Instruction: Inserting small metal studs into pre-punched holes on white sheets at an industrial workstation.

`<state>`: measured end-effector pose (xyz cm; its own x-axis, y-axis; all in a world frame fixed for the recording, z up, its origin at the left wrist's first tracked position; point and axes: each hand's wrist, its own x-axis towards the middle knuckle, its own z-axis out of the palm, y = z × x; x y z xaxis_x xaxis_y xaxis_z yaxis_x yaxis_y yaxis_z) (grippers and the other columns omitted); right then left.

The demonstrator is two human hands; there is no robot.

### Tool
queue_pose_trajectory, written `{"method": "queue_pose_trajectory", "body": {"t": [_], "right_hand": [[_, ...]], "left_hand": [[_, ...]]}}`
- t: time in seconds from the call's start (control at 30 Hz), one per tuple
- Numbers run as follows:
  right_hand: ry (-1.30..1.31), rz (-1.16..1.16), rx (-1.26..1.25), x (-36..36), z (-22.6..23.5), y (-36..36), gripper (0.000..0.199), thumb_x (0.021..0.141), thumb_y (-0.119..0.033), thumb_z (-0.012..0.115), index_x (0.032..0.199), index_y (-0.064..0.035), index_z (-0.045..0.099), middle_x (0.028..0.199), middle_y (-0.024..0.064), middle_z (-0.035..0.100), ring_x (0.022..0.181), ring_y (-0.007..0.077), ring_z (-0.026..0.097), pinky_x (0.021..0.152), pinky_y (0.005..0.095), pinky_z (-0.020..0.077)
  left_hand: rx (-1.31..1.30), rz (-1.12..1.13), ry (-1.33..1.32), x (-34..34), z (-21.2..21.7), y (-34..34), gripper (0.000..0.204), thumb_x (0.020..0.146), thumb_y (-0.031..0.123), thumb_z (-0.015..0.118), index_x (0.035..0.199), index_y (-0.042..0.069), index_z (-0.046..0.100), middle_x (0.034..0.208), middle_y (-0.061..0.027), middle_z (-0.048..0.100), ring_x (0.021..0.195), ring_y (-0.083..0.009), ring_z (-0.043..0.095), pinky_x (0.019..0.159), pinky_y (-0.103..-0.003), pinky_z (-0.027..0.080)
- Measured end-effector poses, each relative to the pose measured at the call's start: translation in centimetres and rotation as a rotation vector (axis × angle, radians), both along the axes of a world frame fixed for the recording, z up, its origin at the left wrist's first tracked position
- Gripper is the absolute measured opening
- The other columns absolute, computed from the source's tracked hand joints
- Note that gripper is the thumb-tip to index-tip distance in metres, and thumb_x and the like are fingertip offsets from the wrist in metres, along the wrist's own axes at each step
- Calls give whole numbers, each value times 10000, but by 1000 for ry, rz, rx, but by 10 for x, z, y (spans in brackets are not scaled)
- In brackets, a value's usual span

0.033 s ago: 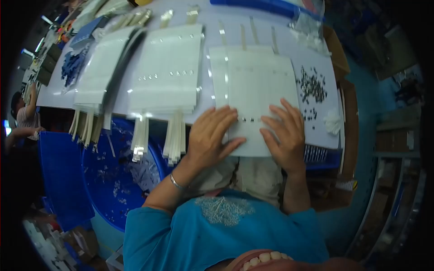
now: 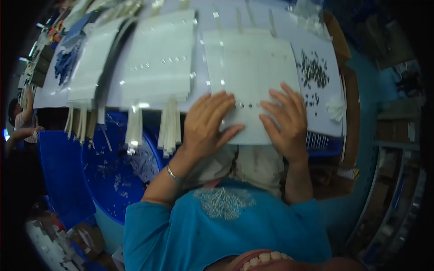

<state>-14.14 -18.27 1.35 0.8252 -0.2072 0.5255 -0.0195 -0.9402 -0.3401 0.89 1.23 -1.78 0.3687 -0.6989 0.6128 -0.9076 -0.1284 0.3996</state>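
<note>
A white flat sheet [image 2: 253,67] lies on the table directly in front of me, over another translucent sheet at its left. My left hand [image 2: 205,121] rests on its near left part, fingers stretched out and thumb pointing inward. On the near right part lies my right hand [image 2: 289,122], fingers spread. Neither hand holds anything that I can see. Between them is a short row of small dark pieces [image 2: 251,105] on the sheet. Thin pale strips [image 2: 238,20] stick out beyond its far edge. Many small dark metallic-looking pieces [image 2: 315,72] are scattered to its right.
Two stacks of white sheets, one in the middle [image 2: 158,77] and one farther left [image 2: 92,67], have pale strips hanging over the table's front edge. Below them stands a large blue tub [image 2: 104,176] with scraps. A crumpled white wad [image 2: 335,108] lies at right. Another person [image 2: 27,113] is at far left.
The table and everything on it appear slightly higher in the picture, as if the view tipped. Both hands keep about the same place on the sheet.
</note>
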Motion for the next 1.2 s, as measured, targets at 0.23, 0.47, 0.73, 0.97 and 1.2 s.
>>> {"method": "queue_pose_trajectory", "body": {"t": [0.23,0.47,0.73,0.97,1.2], "right_hand": [[-65,45,-19,10,-6,-10,325,830,-91,865,1146,-45,807,1334,152,718,1379,419,592,1105,513,495],[-37,24,-11,0,1,1,362,801,-72,882,1155,-49,812,1330,156,719,1361,413,607,1087,501,510],[-141,-621,211,-73,4,-12,294,864,-23,854,1152,-32,795,1070,123,716,935,282,680,807,382,562],[-48,-529,-85,-79,0,-30,280,883,-52,847,1160,-32,815,1093,108,740,961,275,672,828,388,553],[-3,-491,-57,-78,4,-32,237,904,-62,825,1138,-27,813,1067,88,740,960,267,670,809,375,545]], "left_hand": [[15,19,-72,12,3,-6,575,813,325,913,1293,70,726,1302,-103,752,1246,-315,698,1050,-453,532],[272,-6,-63,-5,24,-5,599,940,577,710,1361,156,767,1401,-90,705,1316,-339,608,1124,-446,463],[417,49,-108,-9,34,-6,587,911,630,692,1353,254,777,1461,-50,669,1438,-341,523,1222,-489,398],[373,17,-74,-4,22,-12,582,908,618,713,1376,275,745,1474,-19,690,1476,-301,546,1312,-516,278],[326,52,-89,-6,17,-11,594,869,625,741,1347,272,753,1462,-3,696,1470,-265,554,1308,-511,294]]}}
